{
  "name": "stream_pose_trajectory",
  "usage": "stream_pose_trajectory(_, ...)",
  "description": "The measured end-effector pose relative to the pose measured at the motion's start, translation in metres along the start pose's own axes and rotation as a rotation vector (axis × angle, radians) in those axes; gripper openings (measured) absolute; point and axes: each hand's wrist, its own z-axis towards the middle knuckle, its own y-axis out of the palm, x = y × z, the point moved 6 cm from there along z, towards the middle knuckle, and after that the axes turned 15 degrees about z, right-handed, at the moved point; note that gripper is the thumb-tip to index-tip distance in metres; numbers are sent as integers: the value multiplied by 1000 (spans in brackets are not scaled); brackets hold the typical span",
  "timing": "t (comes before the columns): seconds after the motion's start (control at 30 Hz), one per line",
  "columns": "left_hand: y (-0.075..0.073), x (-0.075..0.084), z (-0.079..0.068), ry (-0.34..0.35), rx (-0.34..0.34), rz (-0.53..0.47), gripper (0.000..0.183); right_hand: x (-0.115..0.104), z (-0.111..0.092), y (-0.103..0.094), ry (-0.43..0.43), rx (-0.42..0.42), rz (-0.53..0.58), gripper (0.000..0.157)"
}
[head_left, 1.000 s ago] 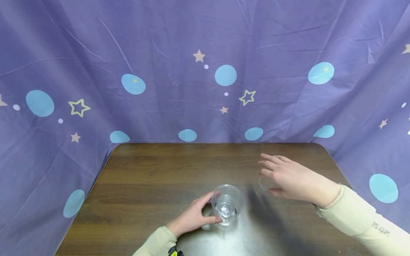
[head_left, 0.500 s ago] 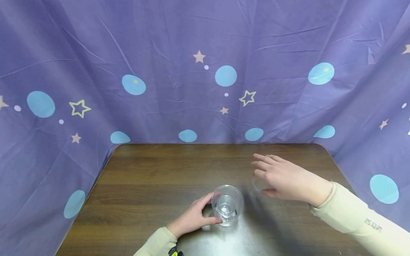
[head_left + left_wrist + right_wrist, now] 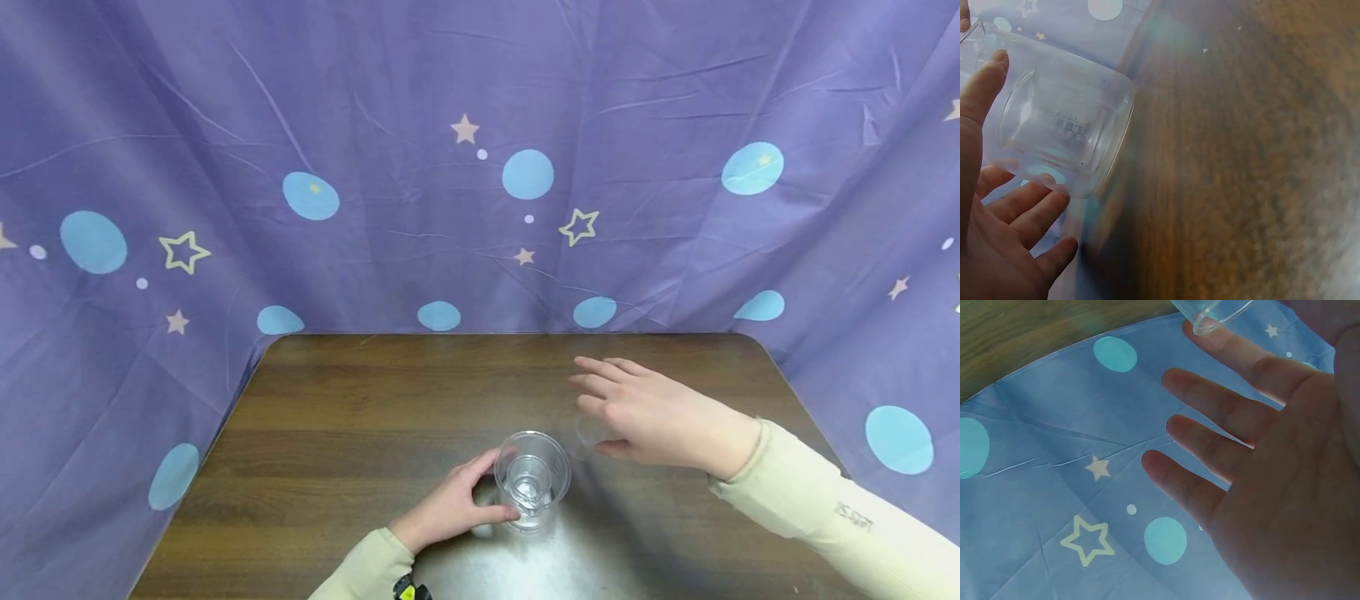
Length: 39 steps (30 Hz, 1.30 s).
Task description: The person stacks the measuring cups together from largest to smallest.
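A clear beaker (image 3: 557,468) with printed scale marks stands upright on the wooden table, and a smaller clear beaker (image 3: 528,477) sits inside it. My left hand (image 3: 446,510) grips the outer beaker from its left side, thumb in front and fingers behind. In the left wrist view the nested beaker (image 3: 1063,134) shows through the outer wall. To the right, above the table, my right hand (image 3: 652,417) pinches another small clear beaker (image 3: 588,433) between thumb and index finger. Most of that one is hidden by the hand; its rounded edge (image 3: 1225,319) shows at the top of the right wrist view.
The brown wooden table (image 3: 360,400) has rounded far corners. A purple curtain (image 3: 405,208) with blue dots and stars hangs around its back and sides. A dark watch-like band with a yellow patch (image 3: 407,592) is on the left wrist.
My right hand has moved steadily left with its small beaker, closer to the standing beakers. My left hand and the beakers it grips have stayed in place.
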Motion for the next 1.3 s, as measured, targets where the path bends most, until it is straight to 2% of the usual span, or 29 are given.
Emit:
stream_pose_trajectory(0.33, 0, -1, -1, 11, 17, 20, 79, -4, 9, 1, -3, -20, 6, 43)
stream_pose_trajectory(0.53, 0, -2, -1, -10, 4, 26, 82, -8, 14, 1, -5, -42, 15, 45)
stream_pose_trajectory(0.9, 3, -1, -2, -13, 7, 11, 81, -17, 26, 9, -39, -53, 10, 47)
stream_pose_trajectory(1.13, 1, 0, 0, 21, 22, 18, 81, -22, 32, 15, -47, -70, 10, 45)
stream_pose_trajectory(1.3, 1, -1, 0, 8, 6, 13, 82, -24, 35, 21, -58, -81, -15, 46)
